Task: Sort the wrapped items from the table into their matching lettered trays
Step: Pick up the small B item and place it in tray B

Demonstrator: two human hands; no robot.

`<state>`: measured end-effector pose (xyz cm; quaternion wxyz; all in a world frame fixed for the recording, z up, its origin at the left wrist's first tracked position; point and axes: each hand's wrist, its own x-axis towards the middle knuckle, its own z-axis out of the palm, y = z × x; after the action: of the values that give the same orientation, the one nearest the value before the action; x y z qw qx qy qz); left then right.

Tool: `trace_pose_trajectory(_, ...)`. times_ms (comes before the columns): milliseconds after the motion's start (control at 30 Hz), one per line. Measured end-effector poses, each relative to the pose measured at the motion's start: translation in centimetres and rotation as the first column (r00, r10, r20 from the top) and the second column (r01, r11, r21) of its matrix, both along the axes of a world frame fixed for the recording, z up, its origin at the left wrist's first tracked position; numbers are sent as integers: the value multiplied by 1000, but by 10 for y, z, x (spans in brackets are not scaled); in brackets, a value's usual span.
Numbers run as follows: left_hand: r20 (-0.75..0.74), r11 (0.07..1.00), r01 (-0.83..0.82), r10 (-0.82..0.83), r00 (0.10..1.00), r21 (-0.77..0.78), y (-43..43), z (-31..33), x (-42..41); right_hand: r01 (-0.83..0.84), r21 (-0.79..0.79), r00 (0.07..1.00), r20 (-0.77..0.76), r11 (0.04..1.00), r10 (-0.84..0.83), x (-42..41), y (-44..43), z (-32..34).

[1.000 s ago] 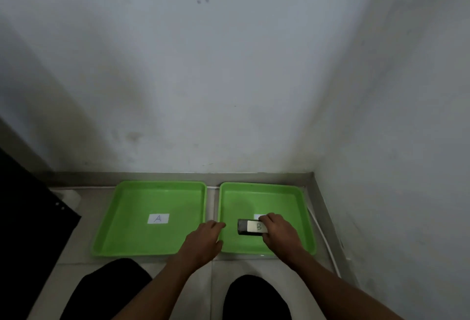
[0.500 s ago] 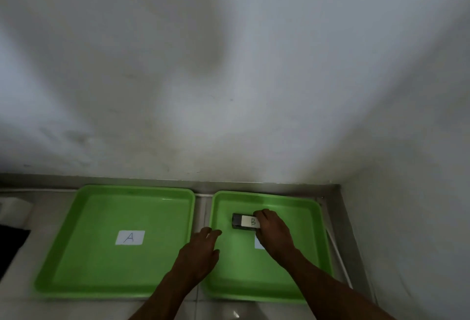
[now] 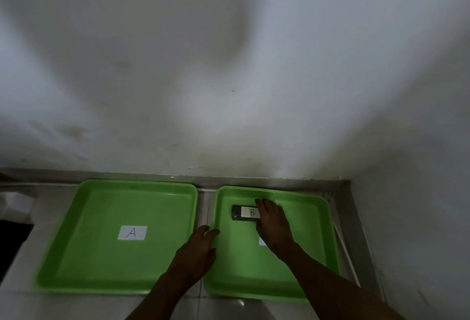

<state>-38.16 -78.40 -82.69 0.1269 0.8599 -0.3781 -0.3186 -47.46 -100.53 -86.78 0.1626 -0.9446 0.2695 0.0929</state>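
Two green trays lie side by side on a tiled surface. The left tray (image 3: 76, 230) carries a white label with the letter A (image 3: 132, 232). In the right tray (image 3: 323, 238) a dark wrapped item (image 3: 243, 213) with a white B label lies flat near the far left corner. My right hand (image 3: 273, 225) rests on the item's right end, fingers extended over it. That hand covers most of this tray's own label (image 3: 262, 242). My left hand (image 3: 195, 253) lies on the right tray's left rim, fingers loosely apart, holding nothing.
A grey-white wall rises right behind the trays and another closes in at the right, forming a corner. A metal ledge (image 3: 343, 205) runs along the wall base. A dark object (image 3: 12, 243) sits at the left edge.
My right hand has carried the B item farther back into the right tray and set it down flat. The view has moved closer to the trays. My left hand stays at the rim.
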Motion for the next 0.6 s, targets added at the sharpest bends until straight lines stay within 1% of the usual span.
trace_pose_trajectory(133, 22, 1000, 11, -11, 1000, 0, 8, 26, -2, 63, 11, 998, 23, 998, -63, -20, 14, 30)
trace_pose_trajectory(233, 70, 999, 34, -34, 997, 0, 18, 55, -6, 104, 20, 990, 98, 994, -105, -39, 31, 59)
trace_pose_trajectory(433, 224, 990, 136, -125, 967, -38, 46, 123, -20, 73, -38, 986, 154, 997, -66, -70, 84, 123)
trace_pose_trajectory(600, 329, 982, 186, -166, 929, -30, 72, 172, -19, 49, -133, 984, 175, 990, -25, -76, 123, 171)
